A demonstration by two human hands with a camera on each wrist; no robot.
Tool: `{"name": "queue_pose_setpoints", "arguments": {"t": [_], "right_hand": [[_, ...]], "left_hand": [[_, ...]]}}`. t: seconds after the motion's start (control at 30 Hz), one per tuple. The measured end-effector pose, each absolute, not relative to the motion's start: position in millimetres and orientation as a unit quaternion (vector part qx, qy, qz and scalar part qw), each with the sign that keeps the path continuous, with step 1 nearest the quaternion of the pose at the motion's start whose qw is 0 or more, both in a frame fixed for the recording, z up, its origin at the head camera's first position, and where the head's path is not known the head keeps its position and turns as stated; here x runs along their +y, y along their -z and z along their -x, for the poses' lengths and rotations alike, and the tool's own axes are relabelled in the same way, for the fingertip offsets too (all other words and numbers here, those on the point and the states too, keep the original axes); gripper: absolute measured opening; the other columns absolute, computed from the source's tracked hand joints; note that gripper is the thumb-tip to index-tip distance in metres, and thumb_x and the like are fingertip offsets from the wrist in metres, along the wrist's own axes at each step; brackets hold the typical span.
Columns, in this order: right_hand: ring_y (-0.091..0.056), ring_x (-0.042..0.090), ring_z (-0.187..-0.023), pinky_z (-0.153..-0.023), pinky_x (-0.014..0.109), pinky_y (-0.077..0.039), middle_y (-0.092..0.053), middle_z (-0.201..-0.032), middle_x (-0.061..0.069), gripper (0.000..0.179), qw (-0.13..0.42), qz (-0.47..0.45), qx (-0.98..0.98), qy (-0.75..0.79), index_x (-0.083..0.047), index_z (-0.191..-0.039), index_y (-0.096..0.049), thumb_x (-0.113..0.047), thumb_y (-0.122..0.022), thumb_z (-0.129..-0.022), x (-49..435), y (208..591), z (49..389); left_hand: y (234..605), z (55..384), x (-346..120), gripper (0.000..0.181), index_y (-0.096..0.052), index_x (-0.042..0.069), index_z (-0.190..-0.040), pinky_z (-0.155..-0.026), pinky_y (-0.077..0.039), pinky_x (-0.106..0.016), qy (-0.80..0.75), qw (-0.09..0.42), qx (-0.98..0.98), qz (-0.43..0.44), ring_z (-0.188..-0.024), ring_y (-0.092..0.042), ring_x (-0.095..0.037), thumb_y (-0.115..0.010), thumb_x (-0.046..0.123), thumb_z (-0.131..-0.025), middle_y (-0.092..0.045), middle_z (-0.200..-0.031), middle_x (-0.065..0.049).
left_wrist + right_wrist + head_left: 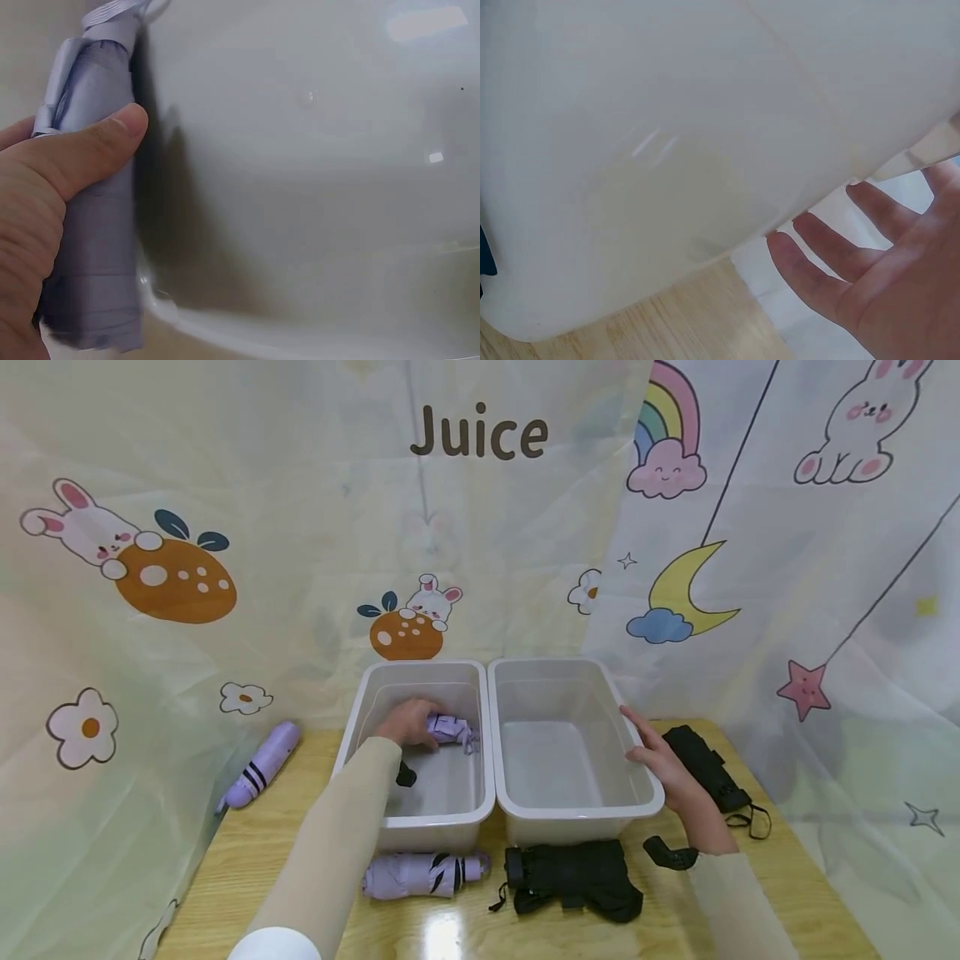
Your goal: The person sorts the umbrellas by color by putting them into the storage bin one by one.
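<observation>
Inside the left white bin (442,789), my left hand (408,723) grips a folded lilac umbrella (452,730). In the left wrist view, the thumb lies across the umbrella's rolled fabric (97,232), while most of the other fingers are hidden behind it. A wrist strap dangles at one end. My right hand (670,768) touches the right side of the other white bin (555,764), whose floor is bare. The right wrist view shows that hand's spread fingers (806,274) with their tips against the bin's edge.
In front of the bins lie another lilac umbrella (411,875) and a black folded umbrella (573,875). A third lilac umbrella (262,766) rests at the table's left edge. A black umbrella (705,766) lies right of the bins. Behind stands a printed curtain (300,568).
</observation>
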State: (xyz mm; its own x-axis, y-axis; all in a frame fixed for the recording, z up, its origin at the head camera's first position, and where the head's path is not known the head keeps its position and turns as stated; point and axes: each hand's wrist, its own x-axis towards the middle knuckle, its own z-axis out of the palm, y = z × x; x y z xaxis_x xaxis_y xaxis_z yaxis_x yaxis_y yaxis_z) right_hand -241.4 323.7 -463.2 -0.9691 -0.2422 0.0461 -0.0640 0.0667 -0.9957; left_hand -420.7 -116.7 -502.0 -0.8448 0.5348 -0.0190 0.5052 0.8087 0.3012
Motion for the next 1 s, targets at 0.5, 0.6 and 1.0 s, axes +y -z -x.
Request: {"name": "queue_pose_setpoints", "arguments": {"t": [0.5,0.6,1.0], "right_hand": [[-0.028,0.046,-0.125,-0.083,0.048,-0.049,-0.005,-0.158,0.019,0.073,0.060,0.091,0.721,0.684,-0.021,-0.158,-0.010,0.001,-0.044,-0.096,319.3,466.6,238.4],[-0.028,0.047,-0.126,-0.084,0.049,-0.049,-0.006,-0.158,0.018,0.073,0.059,0.090,0.721,0.684,-0.020,-0.158,-0.010,0.001,-0.044,-0.096,325.0,464.6,236.8],[-0.028,0.045,-0.126,-0.084,0.049,-0.049,-0.002,-0.159,0.018,0.073,0.069,0.090,0.718,0.687,-0.022,-0.158,-0.008,0.000,-0.043,-0.098,319.5,464.5,236.1]], "left_hand": [[477.5,415.3,-121.1,0.056,-0.066,0.011,-0.122,-0.093,-0.048,-0.040,-0.206,0.120,0.945,-0.224,-0.104,-0.057,-0.021,-0.088,0.017,-0.071,-0.065,-0.114,-0.005],[453.0,411.8,-116.8,0.052,-0.064,0.009,-0.125,-0.094,-0.048,-0.042,-0.221,0.143,0.938,-0.227,-0.110,-0.056,-0.025,-0.083,0.014,-0.076,-0.063,-0.121,-0.009],[356.6,375.1,-183.7,0.044,-0.064,0.006,-0.126,-0.094,-0.048,-0.048,-0.266,0.070,0.918,-0.287,-0.114,-0.054,-0.037,-0.076,0.017,-0.085,-0.062,-0.122,-0.015]]}}
